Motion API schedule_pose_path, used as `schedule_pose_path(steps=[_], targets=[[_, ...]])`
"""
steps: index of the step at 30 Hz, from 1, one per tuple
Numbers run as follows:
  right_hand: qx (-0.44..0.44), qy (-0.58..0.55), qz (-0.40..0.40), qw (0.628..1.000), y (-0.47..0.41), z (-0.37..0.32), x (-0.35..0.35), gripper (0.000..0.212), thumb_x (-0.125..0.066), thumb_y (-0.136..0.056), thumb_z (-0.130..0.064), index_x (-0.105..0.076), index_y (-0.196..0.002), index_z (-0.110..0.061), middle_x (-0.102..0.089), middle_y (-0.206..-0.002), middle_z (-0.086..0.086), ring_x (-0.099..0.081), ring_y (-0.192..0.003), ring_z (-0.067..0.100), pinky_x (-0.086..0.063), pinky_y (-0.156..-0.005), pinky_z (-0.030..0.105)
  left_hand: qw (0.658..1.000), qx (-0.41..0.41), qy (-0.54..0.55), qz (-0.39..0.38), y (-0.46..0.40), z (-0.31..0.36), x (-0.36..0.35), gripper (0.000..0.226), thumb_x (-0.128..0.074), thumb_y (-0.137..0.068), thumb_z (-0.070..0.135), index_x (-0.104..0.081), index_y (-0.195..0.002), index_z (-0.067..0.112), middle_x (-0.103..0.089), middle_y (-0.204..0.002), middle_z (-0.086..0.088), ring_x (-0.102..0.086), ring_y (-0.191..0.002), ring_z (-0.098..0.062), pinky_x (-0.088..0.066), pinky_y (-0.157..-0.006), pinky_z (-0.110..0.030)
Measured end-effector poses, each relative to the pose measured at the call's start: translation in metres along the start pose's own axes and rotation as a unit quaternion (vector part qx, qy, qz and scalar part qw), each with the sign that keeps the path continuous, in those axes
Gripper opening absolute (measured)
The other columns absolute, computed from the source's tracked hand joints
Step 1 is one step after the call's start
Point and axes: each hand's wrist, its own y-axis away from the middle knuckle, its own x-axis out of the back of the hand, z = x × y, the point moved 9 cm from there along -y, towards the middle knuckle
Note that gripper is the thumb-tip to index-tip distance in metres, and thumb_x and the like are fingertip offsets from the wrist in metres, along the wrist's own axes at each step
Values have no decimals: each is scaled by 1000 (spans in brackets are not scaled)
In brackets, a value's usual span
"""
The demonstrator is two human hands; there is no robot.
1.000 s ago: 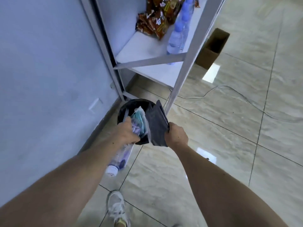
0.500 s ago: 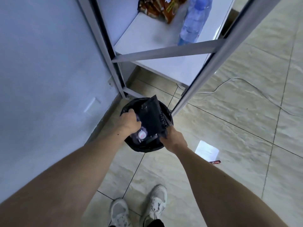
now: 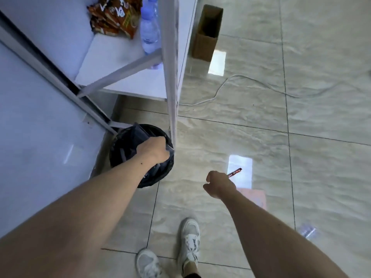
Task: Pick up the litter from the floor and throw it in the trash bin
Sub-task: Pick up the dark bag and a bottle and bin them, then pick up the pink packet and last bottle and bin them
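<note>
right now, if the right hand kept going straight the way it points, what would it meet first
Probably the small red wrapper on the floor: the right hand reaches down and forward toward it, and nothing shows between them. Depth is unclear, so it may reach bare tile beside it instead.

Black round trash bin (image 3: 128,141) at centre left of the frame, upright on the floor, stuffed with dark grey flat litter (image 3: 140,135) poking above the rim. Small red wrapper (image 3: 234,172) lying on the tiles, right of centre. Pink sheet (image 3: 255,195) just below it. Clear crumpled plastic (image 3: 308,231) at lower right.
</note>
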Motion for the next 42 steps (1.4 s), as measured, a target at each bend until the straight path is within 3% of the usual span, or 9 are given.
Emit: schedule_pose_path(steps=[3,6,10,18,24,29,32,39,42], targets=[[-22,-30,-8,999,12,50,-3,30,-50,-91,-15,-56,-120,-14,-57,-126,7,-57,-114,27,-49,-92,33,999,-28,-21,-11,5,52,-18,21,-53,-87,26,-58,-106,18,-62,-110,-4,-59,-96,-26,-48,-73,-33],[-46,-45,-15,998,18,103,-7,32,-50,-91,-15,-55,-122,-14,-57,-126,6,-56,-115,25,-47,-85,31,996,-56,-55,-35,8,102,-47,32,-53,-86,25,-57,-117,18,-59,-124,-7,-57,-112,-28,-49,-86,-35],[-73,-69,-21,995,18,176,-11,32,-51,-91,-17,-56,-122,-16,-60,-124,3,-56,-116,22,-43,-81,29,993,-83,-66,-49,12,168,-87,36,-54,-86,25,-56,-121,17,-59,-125,-6,-56,-115,-28,-48,-89,-35],[-106,-104,-13,989,-2,316,-33,32,-52,-93,-23,-55,-124,-15,-57,-130,7,-52,-123,24,-45,-94,31,991,-89,-72,-69,13,270,-187,38,-55,-87,28,-54,-124,19,-58,-128,-2,-54,-119,-24,-44,-88,-33],[-131,-138,-4,982,-43,373,-83,30,-53,-93,-23,-56,-122,-14,-57,-129,7,-54,-120,25,-46,-93,32,986,-110,-96,-77,-17,299,-271,45,-58,-86,29,-50,-129,20,-55,-129,-2,-53,-120,-24,-42,-83,-32],[-116,-160,22,980,-110,383,-129,42,-52,-90,-19,-51,-132,-18,-58,-129,6,-53,-120,24,-45,-85,31,982,-125,-120,-74,-66,295,-346,44,-59,-83,28,-50,-125,17,-56,-120,-4,-55,-113,-25,-41,-75,-32],[-101,-167,36,980,-158,384,-152,42,-52,-91,-22,-51,-133,-18,-57,-132,4,-52,-122,23,-46,-91,32,980,-136,-126,-70,-104,294,-387,48,-60,-84,29,-47,-127,13,-53,-121,-6,-54,-114,-27,-43,-77,-34],[-107,-152,96,978,-248,420,-172,34,-56,-92,-25,-59,-123,-12,-59,-128,5,-54,-120,25,-47,-99,37,976,-164,-134,-53,-183,296,-460,92,-69,-80,39,-12,-149,15,-43,-132,-15,-46,-121,-36,-43,-89,-42],[-119,-152,132,972,-260,438,-166,33,-56,-91,-22,-61,-122,-11,-61,-126,7,-56,-118,26,-49,-96,35,970,-201,-122,-54,-191,309,-485,102,-72,-76,47,-9,-151,18,-43,-133,-15,-43,-122,-37,-42,-89,-43]])
